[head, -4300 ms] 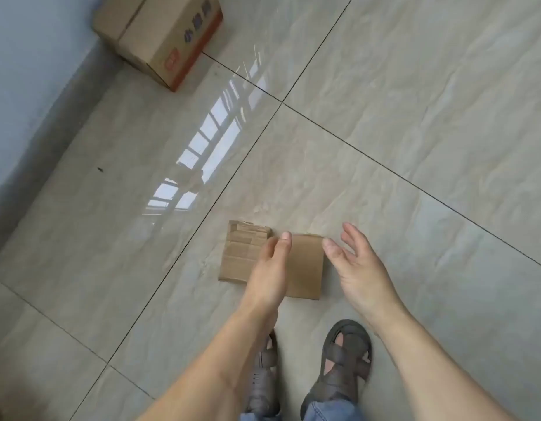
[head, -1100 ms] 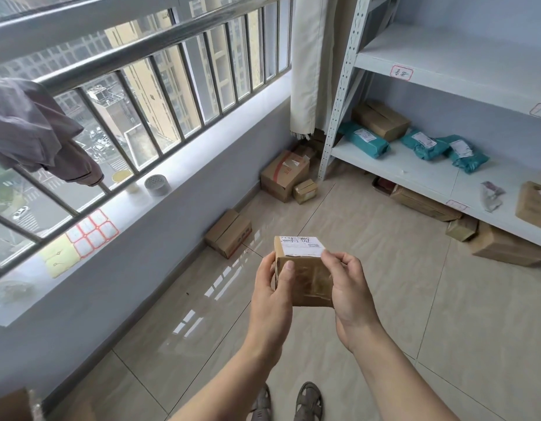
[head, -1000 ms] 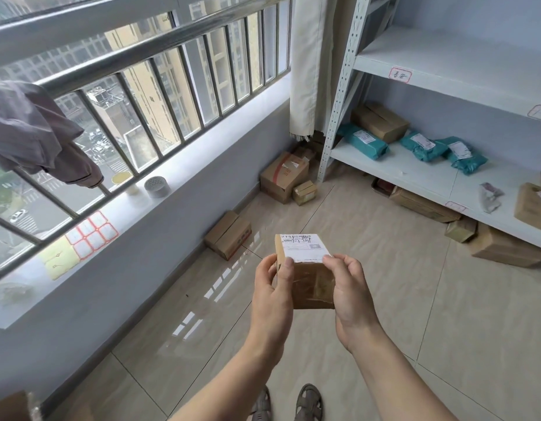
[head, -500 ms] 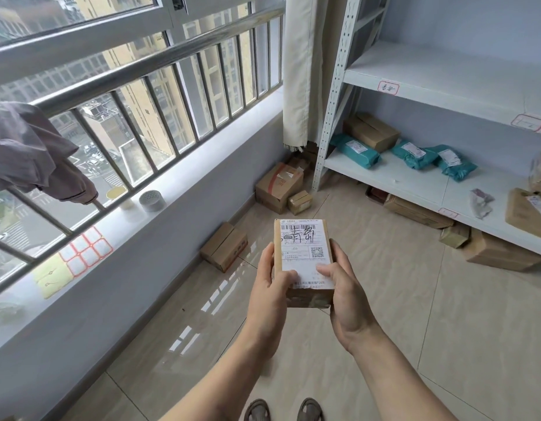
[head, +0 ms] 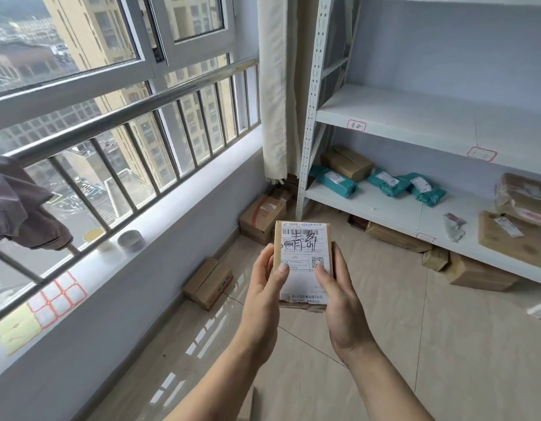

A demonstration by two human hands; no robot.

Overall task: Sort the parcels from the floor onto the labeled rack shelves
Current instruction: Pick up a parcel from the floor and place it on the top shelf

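I hold a small cardboard parcel in front of me, its white shipping label with handwritten marks facing up. My left hand grips its left side and my right hand its right side, thumbs on the label. The white metal rack stands ahead on the right. Its middle shelf is bare and carries red-bordered labels. The lower shelf holds teal mailer bags and brown boxes.
Cardboard boxes lie on the tiled floor: one by the wall, one near the rack post, more under the rack. A barred window and white sill run along the left. A curtain hangs in the corner.
I picked the parcel up from the floor, stood, and tilted it so its label faces me. My view has risen toward the rack.
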